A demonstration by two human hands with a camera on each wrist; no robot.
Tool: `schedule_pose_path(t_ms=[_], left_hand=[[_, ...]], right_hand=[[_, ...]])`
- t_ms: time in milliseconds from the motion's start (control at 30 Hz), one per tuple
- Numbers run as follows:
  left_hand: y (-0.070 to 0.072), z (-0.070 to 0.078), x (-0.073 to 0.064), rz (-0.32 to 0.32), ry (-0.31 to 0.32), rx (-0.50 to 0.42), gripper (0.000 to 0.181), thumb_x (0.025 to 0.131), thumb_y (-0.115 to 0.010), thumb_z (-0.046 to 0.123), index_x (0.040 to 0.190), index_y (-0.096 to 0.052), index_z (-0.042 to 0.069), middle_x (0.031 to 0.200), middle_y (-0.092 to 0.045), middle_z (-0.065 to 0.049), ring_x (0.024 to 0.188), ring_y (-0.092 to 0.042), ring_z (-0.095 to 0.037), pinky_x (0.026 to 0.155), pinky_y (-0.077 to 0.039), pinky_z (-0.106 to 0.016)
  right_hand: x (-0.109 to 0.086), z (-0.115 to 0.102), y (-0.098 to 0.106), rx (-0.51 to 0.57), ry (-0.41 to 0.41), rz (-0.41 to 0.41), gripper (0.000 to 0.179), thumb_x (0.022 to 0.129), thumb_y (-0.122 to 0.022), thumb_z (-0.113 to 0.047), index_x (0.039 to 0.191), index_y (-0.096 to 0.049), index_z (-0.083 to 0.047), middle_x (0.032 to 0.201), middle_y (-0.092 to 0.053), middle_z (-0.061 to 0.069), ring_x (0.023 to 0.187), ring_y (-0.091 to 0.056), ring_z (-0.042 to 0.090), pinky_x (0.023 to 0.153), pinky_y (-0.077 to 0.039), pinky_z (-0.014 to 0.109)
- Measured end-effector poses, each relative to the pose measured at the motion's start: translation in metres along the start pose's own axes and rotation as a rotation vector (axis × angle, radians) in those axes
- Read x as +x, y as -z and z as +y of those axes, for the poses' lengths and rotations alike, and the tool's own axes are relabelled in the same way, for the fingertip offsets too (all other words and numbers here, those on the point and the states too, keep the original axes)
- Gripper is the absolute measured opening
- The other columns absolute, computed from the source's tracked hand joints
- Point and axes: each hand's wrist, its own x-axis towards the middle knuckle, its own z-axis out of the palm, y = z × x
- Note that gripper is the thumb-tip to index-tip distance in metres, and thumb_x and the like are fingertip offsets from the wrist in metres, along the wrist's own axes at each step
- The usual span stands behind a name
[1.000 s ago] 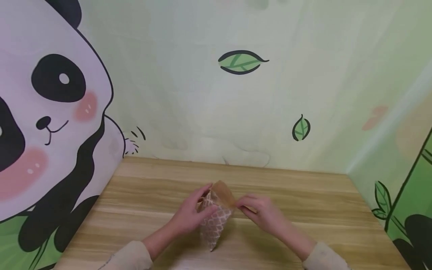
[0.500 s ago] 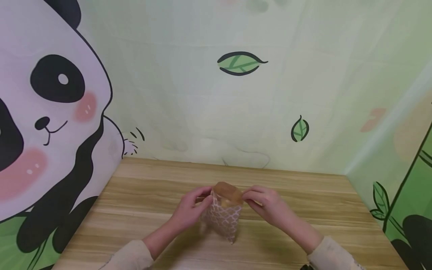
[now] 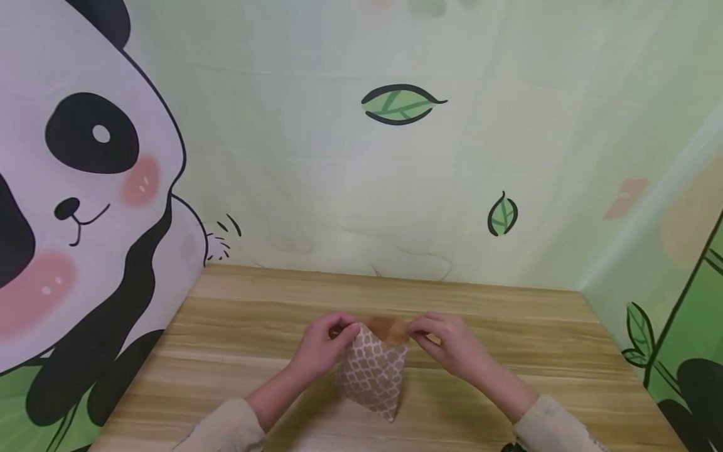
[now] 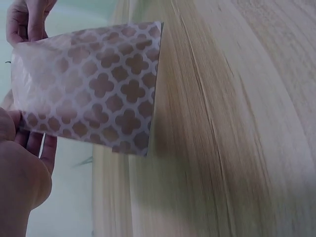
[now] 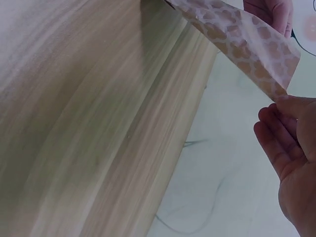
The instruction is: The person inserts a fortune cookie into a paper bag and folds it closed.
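Between my two hands hangs a brown paper bag (image 3: 373, 373) with a white lattice pattern, its mouth at the top showing plain brown paper. My left hand (image 3: 323, 345) pinches the bag's upper left corner between thumb and fingers. At the upper right corner, my right hand (image 3: 446, 345) pinches the paper's edge. The left wrist view shows the patterned face of the bag (image 4: 106, 86) spread flat, its bottom edge toward the table. In the right wrist view the bag (image 5: 247, 42) is seen from the side, its corner under my right thumb.
A wood-grain table (image 3: 254, 314) lies beneath the hands. Behind it hangs a pale green backdrop (image 3: 305, 157) with printed leaves, and a large printed panda (image 3: 158, 232) at the left. A small dark object (image 3: 513, 447) shows at the bottom edge by the right sleeve.
The bag has turned from a narrow, slanted cone shape to a broader, flatter face toward me. My right hand has moved slightly right, and the bag's mouth has tipped lower.
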Motion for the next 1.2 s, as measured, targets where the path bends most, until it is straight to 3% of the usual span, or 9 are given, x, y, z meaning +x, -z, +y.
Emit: schedule_pose_path(t_ms=[233, 400, 667, 767, 933, 1200], left_hand=[[-0.004, -0.001, -0.001, 0.062, 0.063, -0.008, 0.009, 0.103, -0.07, 0.013, 0.103, -0.074, 0.005, 0.094, -0.071, -0.004, 0.088, -0.063, -0.016, 0.08, -0.057, -0.027], [-0.007, -0.001, -0.002, 0.096, 0.087, -0.011, 0.01, 0.104, -0.069, 0.013, 0.102, -0.074, 0.004, 0.093, -0.071, -0.005, 0.086, -0.063, -0.017, 0.078, -0.056, -0.026], [-0.018, -0.004, -0.005, 0.095, -0.042, 0.073, 0.005, 0.101, -0.072, 0.01, 0.099, -0.073, 0.006, 0.09, -0.071, -0.002, 0.084, -0.064, -0.014, 0.075, -0.057, -0.025], [-0.018, -0.005, -0.007, 0.083, -0.073, 0.125, 0.004, 0.101, -0.072, 0.011, 0.099, -0.072, 0.007, 0.09, -0.071, 0.0, 0.084, -0.063, -0.013, 0.075, -0.058, -0.025], [-0.015, -0.003, -0.007, 0.031, -0.128, 0.201, 0.004, 0.102, -0.07, 0.009, 0.1, -0.072, 0.006, 0.092, -0.071, 0.0, 0.088, -0.068, -0.015, 0.082, -0.062, -0.03], [-0.011, -0.001, -0.008, -0.057, -0.245, 0.272, 0.008, 0.1, -0.07, 0.002, 0.096, -0.072, 0.009, 0.092, -0.072, 0.0, 0.088, -0.071, -0.016, 0.085, -0.064, -0.034]], right_hand=[[-0.014, -0.006, -0.006, 0.291, -0.394, -0.068, 0.033, 0.096, -0.076, -0.001, 0.128, -0.069, 0.002, 0.112, -0.078, 0.012, 0.099, -0.076, 0.024, 0.086, -0.065, 0.034], [-0.021, -0.006, -0.017, 0.462, -0.553, -0.039, 0.026, 0.098, -0.076, -0.011, 0.12, -0.072, 0.004, 0.108, -0.077, 0.014, 0.096, -0.075, 0.028, 0.084, -0.064, 0.029], [-0.023, -0.006, -0.031, 0.492, -0.63, 0.01, 0.012, 0.101, -0.073, -0.011, 0.106, -0.076, 0.0, 0.1, -0.077, 0.012, 0.087, -0.075, 0.022, 0.08, -0.066, 0.042], [-0.023, -0.007, -0.034, 0.485, -0.634, 0.031, 0.011, 0.101, -0.073, -0.01, 0.103, -0.077, 0.0, 0.097, -0.077, 0.012, 0.085, -0.075, 0.023, 0.078, -0.066, 0.04], [-0.024, -0.008, -0.035, 0.481, -0.643, 0.054, 0.013, 0.101, -0.073, -0.013, 0.101, -0.077, -0.001, 0.094, -0.077, 0.011, 0.083, -0.074, 0.03, 0.076, -0.066, 0.037], [-0.022, -0.006, -0.038, 0.509, -0.689, 0.055, 0.013, 0.101, -0.073, -0.012, 0.1, -0.077, 0.0, 0.094, -0.076, 0.013, 0.082, -0.073, 0.024, 0.078, -0.066, 0.045]])
